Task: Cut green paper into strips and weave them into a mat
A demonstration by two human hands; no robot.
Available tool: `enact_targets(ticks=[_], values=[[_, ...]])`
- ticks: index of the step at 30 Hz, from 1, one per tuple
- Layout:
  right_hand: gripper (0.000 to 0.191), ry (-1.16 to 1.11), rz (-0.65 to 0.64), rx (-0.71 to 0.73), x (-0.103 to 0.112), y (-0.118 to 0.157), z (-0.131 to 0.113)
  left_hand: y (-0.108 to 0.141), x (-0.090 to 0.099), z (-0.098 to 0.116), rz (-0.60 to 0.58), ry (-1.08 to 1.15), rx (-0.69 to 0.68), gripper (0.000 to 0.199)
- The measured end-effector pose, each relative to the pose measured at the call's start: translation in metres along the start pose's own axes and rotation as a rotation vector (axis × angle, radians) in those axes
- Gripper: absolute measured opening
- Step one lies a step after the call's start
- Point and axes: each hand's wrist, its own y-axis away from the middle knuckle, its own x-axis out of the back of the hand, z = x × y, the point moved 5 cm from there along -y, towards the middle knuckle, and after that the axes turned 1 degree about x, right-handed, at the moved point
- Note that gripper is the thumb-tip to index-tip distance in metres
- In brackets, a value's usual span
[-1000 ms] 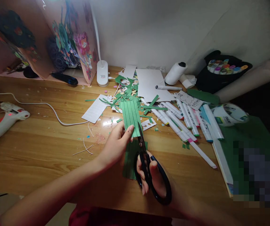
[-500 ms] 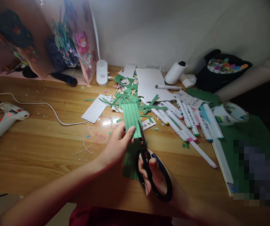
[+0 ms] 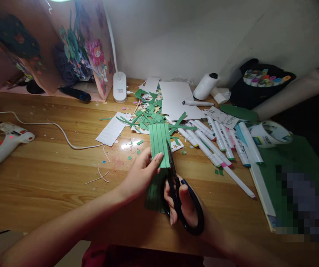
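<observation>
My left hand (image 3: 144, 168) pinches a piece of green paper (image 3: 159, 142) marked with dark lengthwise lines, the thumb flat on its lower part. In my right hand (image 3: 185, 204) is a pair of black-handled scissors (image 3: 173, 178), fingers and thumb through the loops. The blades point away from me and lie along the right edge of the green paper. Below my hands, partly hidden by them, a second lined green strip (image 3: 155, 196) shows in shadow. Behind the held paper lies a heap of green paper scraps (image 3: 150, 111).
To the right lie several white markers (image 3: 209, 146), a tape roll (image 3: 270, 133) and a green board (image 3: 293, 163). White paper (image 3: 177, 98) and a thread spool (image 3: 206, 86) are at the back. On the left are a glue gun (image 3: 9, 142), its cord and a white card (image 3: 111, 129).
The green paper and my left hand have shifted slightly right and toward me. The scissor blades remain at the paper's right edge, and the handles look a little closer together.
</observation>
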Motion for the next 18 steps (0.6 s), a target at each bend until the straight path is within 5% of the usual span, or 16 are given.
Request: enact_targets(ticks=[10,18], values=[[0.054,-0.007,0.079,-0.02,0.004,-0.001,0.01,0.002,-0.004,-0.002,-0.05,-0.01,-0.018,0.025],[0.058,0.076,0.091,-0.011,0.007,-0.002,-0.006,0.004,-0.007,-0.004,-0.066,-0.023,-0.015,0.027]])
